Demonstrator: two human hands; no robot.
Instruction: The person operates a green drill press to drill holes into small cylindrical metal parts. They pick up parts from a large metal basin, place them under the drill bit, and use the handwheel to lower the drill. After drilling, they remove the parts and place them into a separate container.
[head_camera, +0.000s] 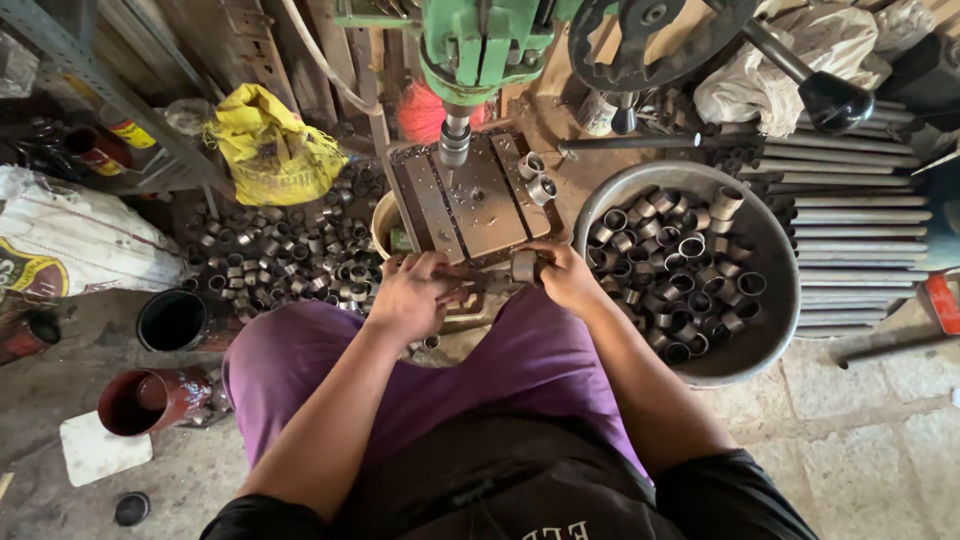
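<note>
The rings in the right basin were dull grey metal, some with bright cut edges. The basin looked matt, worn metal. The drill table was dark, greasy steel; the far machine body wore glossy green paint. The left bag was crinkled yellow plastic; the floor was rough stone.

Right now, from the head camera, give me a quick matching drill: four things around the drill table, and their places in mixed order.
Things:
1. metal bowl of rings
2. yellow bag
3. short metal ring
4. red pipe piece

Places:
A. floor, low on the left side
B. between both hands at the drill table's near edge
C. right of the drill table
D. upper left, behind the loose rings on the floor

Pairs: 1-C, 2-D, 3-B, 4-A
</note>
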